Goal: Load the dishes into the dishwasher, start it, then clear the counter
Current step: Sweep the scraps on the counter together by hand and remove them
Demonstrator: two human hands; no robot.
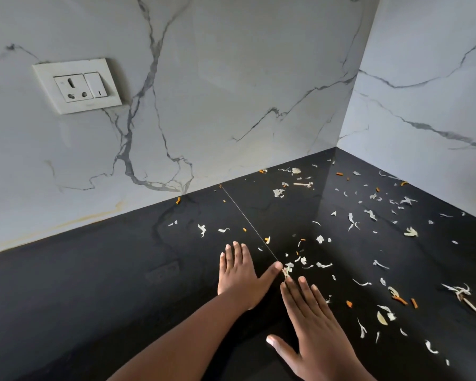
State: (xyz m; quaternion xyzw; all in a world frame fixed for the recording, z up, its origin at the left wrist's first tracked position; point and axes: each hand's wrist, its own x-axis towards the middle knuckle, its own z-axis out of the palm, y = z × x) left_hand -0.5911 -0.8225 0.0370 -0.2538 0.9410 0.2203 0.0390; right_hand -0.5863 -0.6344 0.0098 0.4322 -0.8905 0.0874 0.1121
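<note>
Head view: black polished bench [94, 284] running into a corner of white marble-veined wall [231, 78], thin seam line across the bench top. Left hand [241, 273] laid flat on the bench, fingers [232, 255] straight and together, thumb stretched out to the right, holding nothing. Right hand [316, 325] also flat, palm down, fingers straight and slightly spread, thumb out to the left, nothing grasped. Small clump of pale scraps [287, 269] lying between left thumb tip and right fingertips, touching or just beside both. Many more vegetable scraps [352, 220], white shreds and small orange bits, scattered over the bench to the right and back toward the corner. White socket and switch plate [77, 85] mounted on the left wall, well apart from the hands.
</note>
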